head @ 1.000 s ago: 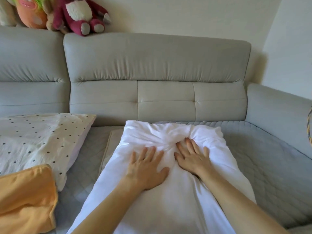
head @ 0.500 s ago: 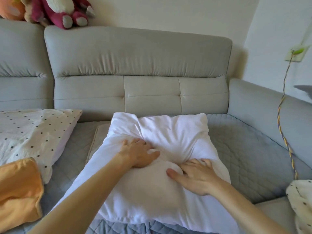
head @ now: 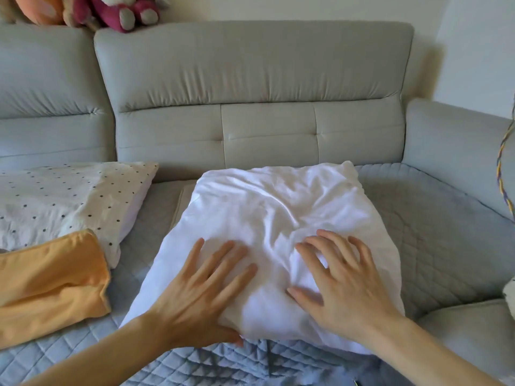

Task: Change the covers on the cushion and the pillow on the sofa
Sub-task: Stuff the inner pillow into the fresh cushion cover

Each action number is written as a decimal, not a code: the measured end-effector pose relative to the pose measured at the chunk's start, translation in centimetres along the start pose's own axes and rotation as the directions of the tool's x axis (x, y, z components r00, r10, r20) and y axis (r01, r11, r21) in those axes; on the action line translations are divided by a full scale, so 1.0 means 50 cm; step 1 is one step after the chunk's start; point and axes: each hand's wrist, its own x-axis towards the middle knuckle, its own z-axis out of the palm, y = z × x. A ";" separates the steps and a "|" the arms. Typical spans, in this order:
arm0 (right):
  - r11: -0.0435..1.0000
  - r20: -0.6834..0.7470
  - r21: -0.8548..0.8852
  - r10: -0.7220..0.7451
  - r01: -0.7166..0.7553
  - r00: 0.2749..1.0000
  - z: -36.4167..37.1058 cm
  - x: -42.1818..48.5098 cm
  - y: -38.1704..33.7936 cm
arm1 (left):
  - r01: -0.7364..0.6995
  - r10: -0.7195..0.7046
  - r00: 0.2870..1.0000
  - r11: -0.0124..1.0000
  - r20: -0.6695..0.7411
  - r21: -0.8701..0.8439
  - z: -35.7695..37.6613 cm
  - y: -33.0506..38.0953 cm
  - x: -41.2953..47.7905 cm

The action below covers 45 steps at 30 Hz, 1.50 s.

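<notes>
Shifted left hand [head: 200, 288] back toward near edge of white pillow [head: 278, 207]; laid flat, fingers spread, thumb at rim, gripping nothing. Pressed right hand [head: 340, 277] alongside, fingers splayed, slightly bent, empty. Likely smoothing crumpled soft cotton. Lies mid-seat on quilted grey sofa [head: 432, 232].

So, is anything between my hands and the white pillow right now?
Nothing visible. The left hand and right hand both rest spread directly on the white pillow. The orange cover and dotted pillow lie off to the left, apart from both hands.
</notes>
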 end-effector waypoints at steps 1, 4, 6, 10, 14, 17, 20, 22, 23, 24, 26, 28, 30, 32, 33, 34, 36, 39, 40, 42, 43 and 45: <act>1.000 0.045 -0.016 -0.023 0.024 0.999 0.002 -0.017 -0.012 | -0.031 0.031 0.998 0.999 -0.045 0.008 0.006 0.001 -0.009; 0.987 0.325 -0.133 -0.044 0.092 0.945 0.026 -0.068 -0.030 | -0.053 0.058 0.997 0.993 -0.043 0.104 0.019 0.015 -0.030; 0.965 0.431 -0.232 -0.014 0.126 0.902 0.057 -0.080 -0.029 | 0.003 -0.019 0.993 0.990 0.115 0.143 0.029 0.032 -0.033; 0.974 0.386 -0.220 0.036 0.054 0.922 0.065 -0.020 -0.033 | 0.117 -0.164 0.948 0.977 0.274 0.180 0.031 0.044 -0.002; 0.989 0.435 0.070 0.091 -0.134 0.896 0.012 0.035 -0.020 | 0.311 -0.252 0.917 0.937 0.309 -0.159 -0.033 0.008 0.040; 0.954 0.468 0.197 0.111 -0.227 0.877 -0.025 0.024 -0.016 | 0.394 -0.230 0.881 0.841 0.413 -0.372 -0.073 0.002 0.048; 0.981 0.657 0.152 -0.011 -0.118 0.754 -0.045 -0.005 -0.019 | 0.402 -0.040 0.784 0.793 0.619 -0.458 -0.098 0.007 0.037; 0.987 0.803 0.136 -0.059 -0.085 0.593 -0.075 -0.006 -0.015 | 0.475 0.054 0.720 0.689 0.692 -0.548 -0.123 -0.004 0.034; 0.980 0.853 0.164 -0.082 -0.115 0.516 -0.097 0.004 -0.010 | 0.491 0.005 0.772 0.630 0.635 -0.602 -0.140 -0.010 0.042; 0.957 0.868 0.220 -0.105 -0.187 0.485 -0.118 0.021 -0.004 | 0.472 -0.120 0.851 0.603 0.512 -0.643 -0.153 -0.018 0.055; 0.871 0.748 0.349 -0.038 -0.345 0.662 -0.144 0.067 0.007 | 0.401 -0.363 0.913 0.724 0.185 -0.561 -0.155 -0.033 0.094; 0.882 0.506 0.312 0.161 -0.354 0.847 -0.127 0.114 0.024 | 0.432 -0.408 0.902 0.841 0.143 -0.326 -0.126 -0.041 0.135; 0.926 0.548 0.115 0.242 -0.359 0.801 -0.079 0.146 0.035 | 0.507 -0.399 0.825 0.835 0.400 -0.214 -0.066 -0.036 0.165; 0.925 0.705 -0.049 0.300 -0.378 0.643 -0.003 0.152 0.043 | 0.564 -0.419 0.756 0.807 0.502 -0.176 0.008 -0.022 0.181; 0.921 0.724 -0.091 0.323 -0.379 0.610 0.029 0.147 0.043 | 0.571 -0.440 0.757 0.805 0.482 -0.162 0.041 -0.015 0.184; 0.916 0.713 -0.104 0.341 -0.388 0.613 0.058 0.140 0.045 | 0.570 -0.457 0.764 0.809 0.455 -0.145 0.069 -0.010 0.189; 0.902 0.669 -0.091 0.370 -0.423 0.645 0.108 0.131 0.054 | 0.577 -0.477 0.763 0.807 0.436 -0.128 0.101 -0.015 0.205; 0.887 0.607 -0.091 0.409 -0.452 0.681 0.139 0.140 0.065 | 0.586 -0.470 0.753 0.798 0.460 -0.143 0.113 -0.041 0.239; 0.887 0.593 -0.096 0.415 -0.451 0.690 0.143 0.144 0.068 | 0.586 -0.470 0.755 0.796 0.457 -0.150 0.110 -0.046 0.251; 0.897 0.557 -0.124 0.417 -0.424 0.719 0.137 0.154 0.073 | 0.582 -0.477 0.762 0.800 0.438 -0.142 0.098 -0.048 0.271; 0.904 0.559 -0.132 0.407 -0.408 0.722 0.127 0.157 0.077 | 0.579 -0.474 0.763 0.803 0.439 -0.140 0.090 -0.047 0.279; 0.909 0.595 -0.106 0.384 -0.404 0.707 0.098 0.159 0.081 | 0.578 -0.446 0.757 0.798 0.478 -0.171 0.072 -0.045 0.279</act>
